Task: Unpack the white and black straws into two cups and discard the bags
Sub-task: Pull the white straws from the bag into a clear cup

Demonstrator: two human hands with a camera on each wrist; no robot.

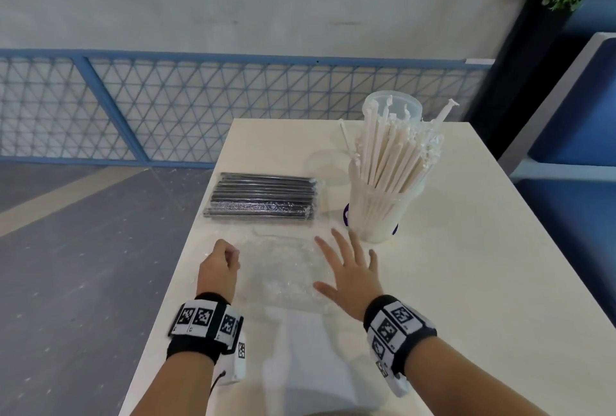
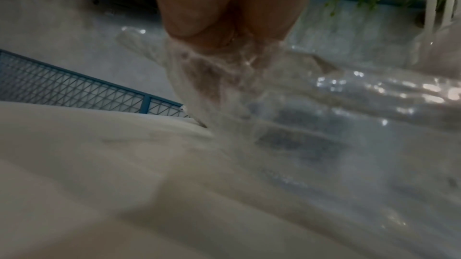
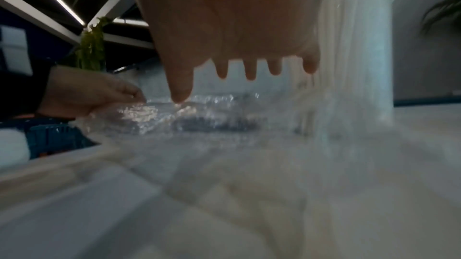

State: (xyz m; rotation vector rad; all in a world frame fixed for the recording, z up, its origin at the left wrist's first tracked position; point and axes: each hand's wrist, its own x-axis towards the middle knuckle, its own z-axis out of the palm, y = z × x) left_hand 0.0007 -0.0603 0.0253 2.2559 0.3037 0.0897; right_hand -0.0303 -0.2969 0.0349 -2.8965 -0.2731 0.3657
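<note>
An empty clear plastic bag [image 1: 280, 269] lies crumpled on the white table [image 1: 466, 282] between my hands. My left hand [image 1: 221, 264] pinches the bag's left end, as the left wrist view shows with the bag [image 2: 224, 77] bunched under the fingers [image 2: 189, 16]. My right hand [image 1: 350, 269] hovers flat over the bag's right side with fingers spread; in the right wrist view the hand [image 3: 237, 46] is above the bag [image 3: 187, 117]. White straws [image 1: 396, 155] stand in a clear cup [image 1: 376, 215]. A sealed bag of black straws [image 1: 263, 197] lies behind the empty one.
A second clear cup [image 1: 321, 169] stands empty between the black straws and the filled cup; another cup [image 1: 393, 105] sits behind. The table's left edge drops to a grey floor [image 1: 66, 249]. A blue mesh fence [image 1: 133, 105] runs behind. Blue seating [image 1: 573, 149] is at right.
</note>
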